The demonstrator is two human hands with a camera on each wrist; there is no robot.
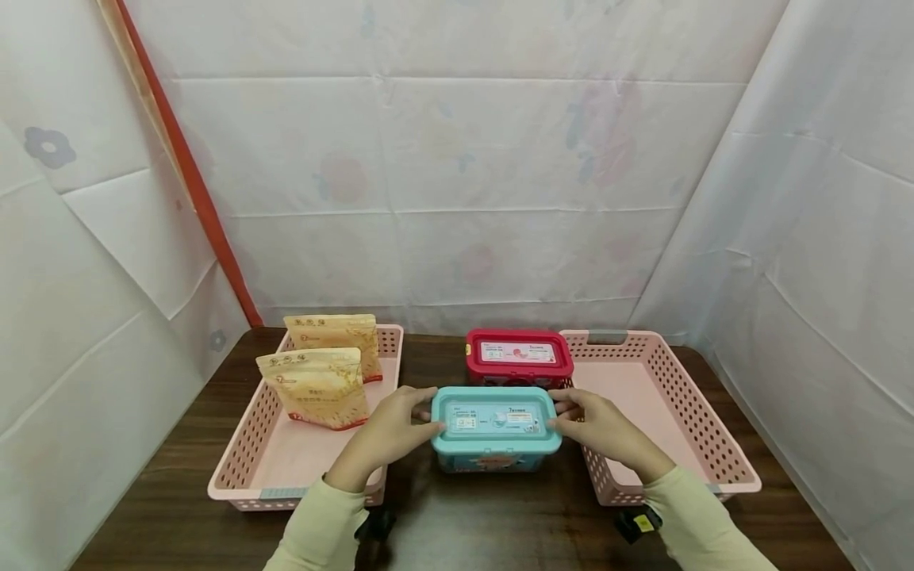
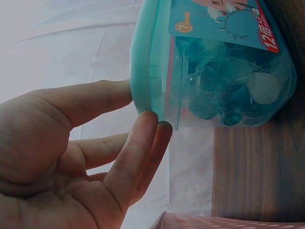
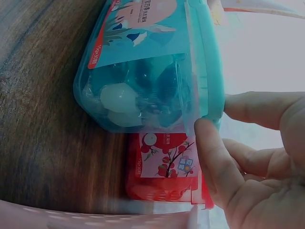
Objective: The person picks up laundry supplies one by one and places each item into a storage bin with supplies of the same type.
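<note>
A teal-lidded tub of laundry pods (image 1: 496, 424) stands in the middle of the dark table, round pods showing through its clear side. My left hand (image 1: 400, 424) pinches one end of its lid, thumb on the top edge and fingertips under the rim. At the opposite end my right hand (image 1: 596, 424) pinches the lid in the same way. Both wrist views show the lid (image 2: 147, 62) sitting flat on the tub. Just behind is a red tub (image 1: 520, 357) of the same shape, its printed side (image 3: 167, 157) visible in the right wrist view.
On the left, a pink basket (image 1: 246, 460) holds two yellow pouches, the front one (image 1: 317, 388) leaning. Another pink basket (image 1: 628, 381) stands on the right, beside the red tub. White patterned sheets (image 1: 457, 174) hang behind and at both sides of the wooden table (image 1: 493, 523).
</note>
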